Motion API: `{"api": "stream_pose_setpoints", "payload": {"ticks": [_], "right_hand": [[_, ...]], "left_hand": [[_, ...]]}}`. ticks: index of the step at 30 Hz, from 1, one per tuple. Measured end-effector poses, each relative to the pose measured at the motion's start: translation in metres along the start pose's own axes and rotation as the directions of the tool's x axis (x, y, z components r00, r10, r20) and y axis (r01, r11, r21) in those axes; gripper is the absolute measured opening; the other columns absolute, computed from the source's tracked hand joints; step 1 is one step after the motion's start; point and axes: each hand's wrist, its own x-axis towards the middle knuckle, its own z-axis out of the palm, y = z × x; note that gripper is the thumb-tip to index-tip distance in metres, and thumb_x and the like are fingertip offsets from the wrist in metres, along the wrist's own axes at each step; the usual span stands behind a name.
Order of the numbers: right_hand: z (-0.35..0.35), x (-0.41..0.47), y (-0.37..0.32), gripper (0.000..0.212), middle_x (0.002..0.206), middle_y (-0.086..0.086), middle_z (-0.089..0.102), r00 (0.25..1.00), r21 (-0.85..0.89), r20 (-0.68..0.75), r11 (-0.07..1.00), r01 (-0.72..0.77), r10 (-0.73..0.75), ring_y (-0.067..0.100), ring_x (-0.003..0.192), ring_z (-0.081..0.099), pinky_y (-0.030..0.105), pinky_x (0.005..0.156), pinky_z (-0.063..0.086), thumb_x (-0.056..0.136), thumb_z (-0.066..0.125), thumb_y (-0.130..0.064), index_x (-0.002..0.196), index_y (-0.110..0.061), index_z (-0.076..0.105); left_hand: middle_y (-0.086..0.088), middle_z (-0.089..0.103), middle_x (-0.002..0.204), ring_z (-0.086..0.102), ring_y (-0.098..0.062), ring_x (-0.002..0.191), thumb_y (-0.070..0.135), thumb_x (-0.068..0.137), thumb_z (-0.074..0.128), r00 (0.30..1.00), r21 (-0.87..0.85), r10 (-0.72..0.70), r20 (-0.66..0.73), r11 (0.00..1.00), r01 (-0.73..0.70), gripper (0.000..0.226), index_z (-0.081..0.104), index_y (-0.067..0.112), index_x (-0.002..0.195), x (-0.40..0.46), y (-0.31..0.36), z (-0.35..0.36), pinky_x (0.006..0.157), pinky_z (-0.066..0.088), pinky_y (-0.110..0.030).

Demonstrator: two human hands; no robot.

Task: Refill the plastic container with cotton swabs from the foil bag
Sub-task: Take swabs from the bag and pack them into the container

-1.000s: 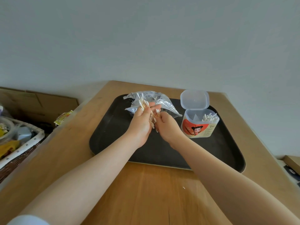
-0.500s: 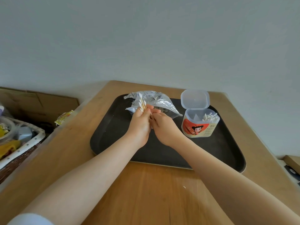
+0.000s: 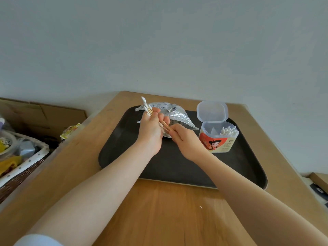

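My left hand (image 3: 150, 132) grips a bundle of cotton swabs (image 3: 146, 107) with wooden sticks, their white tips poking up past my fingers. My right hand (image 3: 184, 141) pinches the lower ends of the sticks just right of my left hand. Behind both hands the crumpled foil bag (image 3: 174, 113) lies on the black tray (image 3: 230, 171). The clear plastic container (image 3: 217, 138) with a red cartoon label stands on the tray to the right, its hinged lid (image 3: 212, 110) flipped open. White swab tips fill its right side.
The tray sits on a wooden table (image 3: 159, 213). A wicker basket (image 3: 19, 167) with assorted items stands off the table's left edge, next to a cardboard box (image 3: 44, 114). A small yellow packet (image 3: 70, 131) lies at the table's left edge.
My hands have drawn slightly apart; the right hand has slid to the sticks' lower ends. The bundle now stands more gathered and upright in my left hand.
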Motion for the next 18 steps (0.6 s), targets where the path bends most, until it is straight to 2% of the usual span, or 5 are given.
{"api": "stream_pose_setpoints", "payload": {"ticks": [5,8,11,15,18], "right_hand": [[-0.002,-0.002,-0.002,0.024,0.081,0.002,0.060,0.994,0.201,0.001,0.974,-0.105,0.107,0.012,0.066,0.056,0.023,0.067,0.052,0.098,0.039,-0.013,0.119,-0.013,0.051],[0.002,-0.002,-0.006,0.029,0.097,0.007,0.066,0.969,0.461,0.012,0.859,-0.223,0.245,0.014,0.083,0.066,0.029,0.080,0.057,0.096,0.047,-0.011,0.124,-0.009,0.051],[0.005,-0.001,-0.015,0.026,0.111,0.008,0.065,0.966,0.650,0.083,0.721,-0.239,0.245,0.017,0.104,0.063,0.032,0.091,0.053,0.093,0.050,-0.002,0.117,-0.008,0.057],[-0.002,-0.006,-0.029,0.041,0.112,0.013,0.062,0.952,0.925,0.225,0.262,-0.276,0.209,0.023,0.109,0.059,0.035,0.097,0.047,0.086,0.026,0.018,0.100,-0.004,0.058],[-0.007,-0.007,-0.028,0.032,0.124,0.020,0.057,0.910,0.938,0.344,-0.041,-0.344,0.229,0.031,0.119,0.053,0.042,0.109,0.035,0.095,0.030,-0.006,0.117,0.004,0.051]], "left_hand": [[0.000,0.045,0.068,0.051,-0.012,0.063,0.011,0.100,0.033,1.000,0.003,0.028,0.009,1.000,-0.028,0.021,0.048,0.016,0.086,0.000,0.003,-0.002,0.072,0.049,-0.029],[0.000,0.046,0.069,0.049,-0.012,0.064,0.011,0.100,0.033,0.998,0.022,0.033,0.053,0.999,-0.034,0.021,0.049,0.016,0.088,-0.004,0.001,-0.002,0.073,0.048,-0.028],[0.002,0.041,0.066,0.042,-0.011,0.061,0.012,0.101,0.030,0.995,0.093,0.051,0.086,0.994,-0.059,0.023,0.048,0.017,0.088,-0.007,-0.002,0.001,0.070,0.042,-0.027],[0.003,0.039,0.064,0.039,-0.009,0.060,0.011,0.101,0.028,0.981,0.182,0.097,0.165,0.975,-0.127,0.024,0.049,0.021,0.096,-0.008,-0.001,0.001,0.069,0.039,-0.025],[0.004,0.042,0.065,0.043,-0.008,0.062,0.013,0.101,0.029,0.972,0.254,0.115,0.203,0.953,-0.166,0.023,0.048,0.023,0.108,-0.007,0.000,-0.001,0.072,0.042,-0.027]]}}
